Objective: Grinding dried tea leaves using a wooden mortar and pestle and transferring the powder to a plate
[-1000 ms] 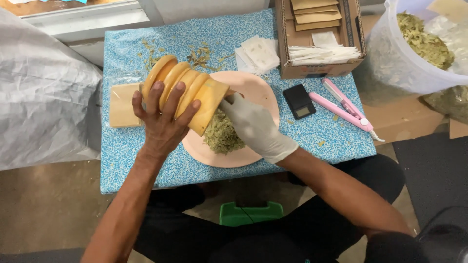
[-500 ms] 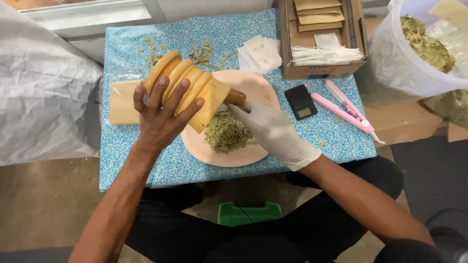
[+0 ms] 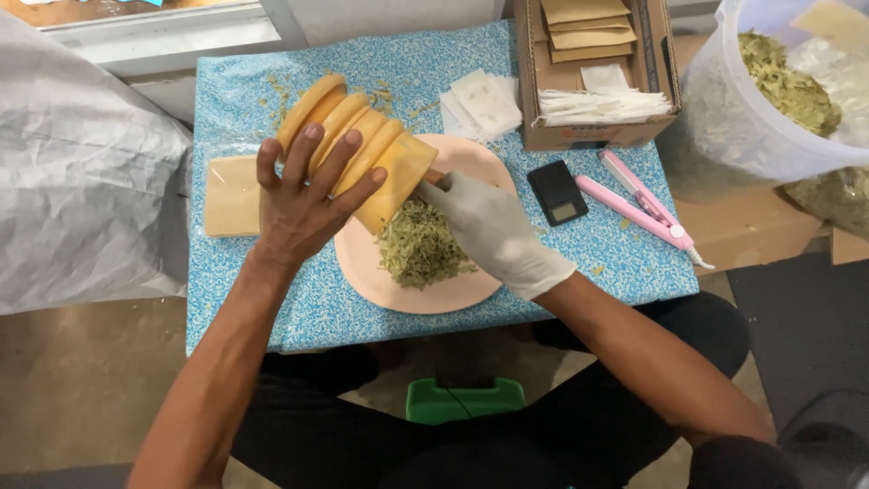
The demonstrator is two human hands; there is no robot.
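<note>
1. Compared with half a second ago, little is being changed: the stack of tan pouches [image 3: 355, 149] is being kept tilted over the pink plate [image 3: 362, 272], while the right hand [image 3: 493, 231] is being shifted slightly at the stack's lower end.
2. The stack is being gripped from above by the bare left hand [image 3: 303, 204], fingers spread and curled over its ridged edges, so the hand is being clamped on the pouches.
3. The gloved right hand is being pressed against the lowest pouch's mouth, fingers together near the heap of dried green herb [image 3: 418, 244]; whether anything is being pinched cannot be told.
4. The pouches are being judged light, thin and flexible, likely to fan out or slip apart; a grip across the whole bundle, as now, is being judged safest.
5. The stack is being shown as several rounded, yellow-tan edges set side by side, with one flat square face turned toward the plate.
6. The herb is being judged loose, dry and easily scattered; flecks are lying on the blue patterned table cover [image 3: 579, 263].
7. Near the plate, a small black scale [image 3: 558, 192], a pink sealing tool [image 3: 644, 204], a cardboard box [image 3: 597, 136] of envelopes and a single flat tan pouch [image 3: 231, 195] are lying.
</note>
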